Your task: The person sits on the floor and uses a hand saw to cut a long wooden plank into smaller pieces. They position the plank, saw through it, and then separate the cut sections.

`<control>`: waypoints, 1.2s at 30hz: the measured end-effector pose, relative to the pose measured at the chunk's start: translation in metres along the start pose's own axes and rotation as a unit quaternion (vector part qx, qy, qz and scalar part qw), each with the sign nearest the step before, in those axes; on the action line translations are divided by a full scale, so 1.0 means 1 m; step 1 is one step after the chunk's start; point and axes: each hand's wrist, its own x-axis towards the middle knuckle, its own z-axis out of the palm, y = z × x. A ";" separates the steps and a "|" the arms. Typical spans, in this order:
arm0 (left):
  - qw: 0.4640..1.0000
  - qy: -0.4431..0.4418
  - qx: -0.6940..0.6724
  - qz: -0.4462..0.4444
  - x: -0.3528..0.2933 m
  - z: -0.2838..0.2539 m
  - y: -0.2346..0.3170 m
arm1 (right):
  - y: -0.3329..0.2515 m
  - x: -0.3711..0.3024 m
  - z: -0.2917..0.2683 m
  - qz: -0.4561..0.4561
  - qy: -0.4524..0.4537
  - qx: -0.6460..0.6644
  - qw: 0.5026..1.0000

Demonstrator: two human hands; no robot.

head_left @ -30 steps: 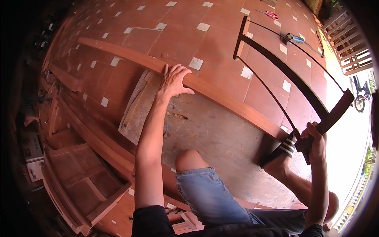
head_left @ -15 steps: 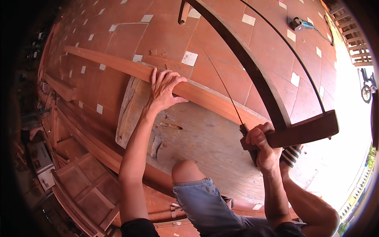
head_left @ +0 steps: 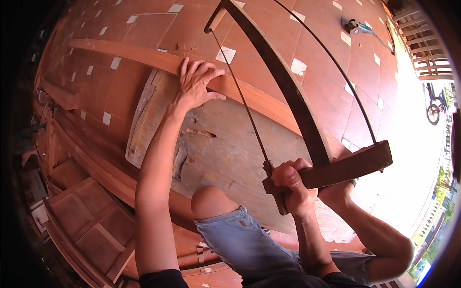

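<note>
My left hand [head_left: 198, 84] spans a long reddish wooden plank [head_left: 261, 103], fingers toward its far edge and thumb at the near edge. The plank lies across a worn wooden slab [head_left: 225, 153] with dark holes. In my right hand [head_left: 295, 185] is the end of a frame saw [head_left: 288, 86], fist wrapped round its handle and dark end bar. The thin blade [head_left: 244, 101] slants across the plank in the view; whether it touches the wood I cannot tell. My bare foot [head_left: 333, 192] is partly hidden behind the saw.
On the tiled floor at the far right lies a blue angle grinder [head_left: 356, 27] with a cord. Panelled wooden furniture [head_left: 91, 218] and long timbers [head_left: 91, 158] crowd the left. My bent knee [head_left: 211, 201] is close to the slab. A bicycle [head_left: 433, 113] stands outside at right.
My right hand has drawn the saw back toward me and leftward, and more of the blade and its far end now shows. My left hand keeps its place on the plank. The view has shifted slightly.
</note>
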 end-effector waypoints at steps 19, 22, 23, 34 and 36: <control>0.999 0.037 -0.011 0.016 -0.006 0.008 -0.004 | 0.023 -0.010 0.004 -0.048 -0.017 -0.014 0.999; 0.999 0.035 -0.009 0.011 -0.007 0.009 -0.004 | 0.024 -0.011 0.004 -0.058 -0.024 -0.012 0.998; 0.999 0.033 -0.009 0.008 -0.007 0.009 -0.004 | 0.024 -0.012 0.004 -0.060 -0.026 -0.010 0.998; 0.999 0.046 -0.001 0.016 -0.008 0.011 -0.005 | 0.031 -0.008 0.005 -0.053 -0.032 -0.020 0.998; 0.999 0.047 0.000 0.018 -0.008 0.011 -0.004 | 0.030 -0.003 0.008 -0.046 -0.026 -0.023 0.998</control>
